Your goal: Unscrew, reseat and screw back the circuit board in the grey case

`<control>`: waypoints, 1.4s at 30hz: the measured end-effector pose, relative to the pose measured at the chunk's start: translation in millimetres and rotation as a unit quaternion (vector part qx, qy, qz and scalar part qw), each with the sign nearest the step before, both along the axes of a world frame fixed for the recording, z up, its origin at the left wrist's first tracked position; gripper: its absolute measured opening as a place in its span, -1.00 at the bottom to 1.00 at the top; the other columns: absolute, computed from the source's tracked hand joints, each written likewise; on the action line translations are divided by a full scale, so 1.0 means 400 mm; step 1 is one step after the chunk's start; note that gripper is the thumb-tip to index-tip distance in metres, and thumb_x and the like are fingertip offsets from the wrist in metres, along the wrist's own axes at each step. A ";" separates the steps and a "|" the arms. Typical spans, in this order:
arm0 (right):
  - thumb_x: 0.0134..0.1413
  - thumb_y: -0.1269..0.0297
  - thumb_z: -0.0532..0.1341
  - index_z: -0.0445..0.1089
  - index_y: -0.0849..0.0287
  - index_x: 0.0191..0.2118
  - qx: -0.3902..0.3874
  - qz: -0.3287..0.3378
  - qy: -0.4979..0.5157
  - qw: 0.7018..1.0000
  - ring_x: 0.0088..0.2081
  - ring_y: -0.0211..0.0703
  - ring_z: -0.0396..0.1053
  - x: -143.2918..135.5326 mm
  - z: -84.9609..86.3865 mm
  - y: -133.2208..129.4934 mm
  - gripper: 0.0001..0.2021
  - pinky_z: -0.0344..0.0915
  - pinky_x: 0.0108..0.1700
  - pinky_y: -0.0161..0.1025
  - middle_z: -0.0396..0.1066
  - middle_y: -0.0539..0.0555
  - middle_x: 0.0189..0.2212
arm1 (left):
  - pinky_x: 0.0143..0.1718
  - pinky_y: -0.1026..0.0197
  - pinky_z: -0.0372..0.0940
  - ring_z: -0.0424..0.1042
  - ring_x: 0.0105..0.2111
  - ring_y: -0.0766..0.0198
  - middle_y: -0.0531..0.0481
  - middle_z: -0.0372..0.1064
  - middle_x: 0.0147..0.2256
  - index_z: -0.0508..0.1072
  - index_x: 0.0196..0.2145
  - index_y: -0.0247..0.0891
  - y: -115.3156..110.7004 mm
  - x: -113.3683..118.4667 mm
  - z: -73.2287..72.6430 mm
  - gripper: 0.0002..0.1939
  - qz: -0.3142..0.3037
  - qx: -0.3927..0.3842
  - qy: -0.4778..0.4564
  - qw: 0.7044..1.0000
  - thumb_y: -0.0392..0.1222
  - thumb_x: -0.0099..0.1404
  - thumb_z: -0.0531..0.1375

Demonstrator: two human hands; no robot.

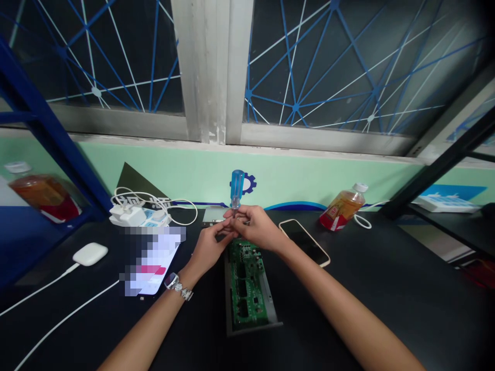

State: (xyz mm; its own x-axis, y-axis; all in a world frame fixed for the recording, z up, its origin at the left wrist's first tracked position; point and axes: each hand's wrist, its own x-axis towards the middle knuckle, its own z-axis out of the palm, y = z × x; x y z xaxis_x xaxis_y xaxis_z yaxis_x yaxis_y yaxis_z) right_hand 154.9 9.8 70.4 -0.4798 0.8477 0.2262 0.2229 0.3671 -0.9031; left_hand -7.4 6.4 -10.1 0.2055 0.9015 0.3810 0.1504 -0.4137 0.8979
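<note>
A screwdriver (237, 186) with a clear blue handle stands nearly upright over the far end of a green circuit board (247, 278). The board lies in a grey metal tray (271, 304) on the dark table. My right hand (253, 225) has its fingers closed round the screwdriver's lower part, below the handle. Close against it, my left hand (214, 242) pinches near the shaft; what lies between its fingertips is too small to make out. Both hands hide the screwdriver's tip and the board's far edge.
A lit phone (162, 260) and white charger (90, 254) with cables lie left, before a white power strip (135, 214). To the right are another phone (305, 242) and a drink bottle (342, 208). Shelf frames flank the table; a windowed wall stands behind.
</note>
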 end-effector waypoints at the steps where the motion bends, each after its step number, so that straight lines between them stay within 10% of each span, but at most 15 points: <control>1: 0.17 0.27 0.19 0.42 0.21 -0.11 0.020 -0.010 -0.017 1.000 -0.46 -0.26 0.41 -0.002 -0.002 -0.001 -0.79 0.30 -0.42 -0.33 0.48 0.03 -0.42 | -0.15 0.17 0.41 0.56 -0.22 0.11 -0.10 0.59 -0.20 0.54 -0.06 -0.30 -0.001 0.003 0.000 -0.73 0.003 0.002 0.004 1.000 -0.19 0.29 0.25; 8: 0.02 0.27 0.31 0.43 0.19 -0.40 0.093 -0.129 -0.085 0.983 -0.48 -0.22 0.43 -0.002 0.006 0.000 -0.89 0.30 -0.39 -0.31 0.47 0.00 -0.53 | -0.17 0.16 0.41 0.56 -0.24 0.11 -0.11 0.60 -0.23 0.58 -0.19 -0.31 -0.013 0.005 0.013 -0.79 -0.006 -0.015 0.013 1.000 -0.14 0.29 0.26; 23: 0.23 0.29 0.15 0.40 0.19 -0.03 0.067 -0.022 -0.072 0.995 -0.52 -0.27 0.42 -0.006 -0.016 -0.002 -0.77 0.27 -0.47 -0.36 0.46 -0.01 -0.50 | -0.10 0.10 0.40 0.56 -0.20 0.10 -0.13 0.58 -0.16 0.54 -0.06 -0.29 0.000 0.000 0.000 -0.73 0.000 0.011 0.013 1.000 -0.22 0.28 0.24; 34: 0.21 0.29 0.19 0.43 0.17 -0.31 0.167 -0.076 -0.128 0.975 -0.44 -0.24 0.42 0.008 -0.007 0.002 -0.89 0.27 -0.34 -0.33 0.47 -0.01 -0.50 | -0.11 0.13 0.42 0.56 -0.19 0.14 -0.13 0.57 -0.14 0.55 -0.10 -0.27 -0.031 -0.033 0.036 -0.75 0.016 0.010 0.038 0.999 -0.13 0.32 0.21; 42: 0.28 0.09 0.12 0.29 0.17 -0.20 0.020 -0.090 0.071 0.993 -0.42 -0.22 0.47 0.040 0.002 -0.036 -0.77 0.42 -0.36 -0.25 0.49 0.11 -0.29 | -0.07 0.14 0.40 0.53 -0.16 0.14 -0.08 0.56 -0.17 0.55 -0.13 -0.22 -0.058 -0.077 0.077 -0.78 0.069 0.065 0.100 0.990 -0.11 0.36 0.18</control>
State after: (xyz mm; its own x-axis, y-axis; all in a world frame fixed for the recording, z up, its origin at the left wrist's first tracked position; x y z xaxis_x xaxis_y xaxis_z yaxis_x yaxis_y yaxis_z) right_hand 170.9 -4.6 71.3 -0.2813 0.9063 0.3155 0.1600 0.3685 -0.9157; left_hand -38.3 -16.7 20.9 0.1670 0.8725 0.4593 0.3834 -0.4866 0.7850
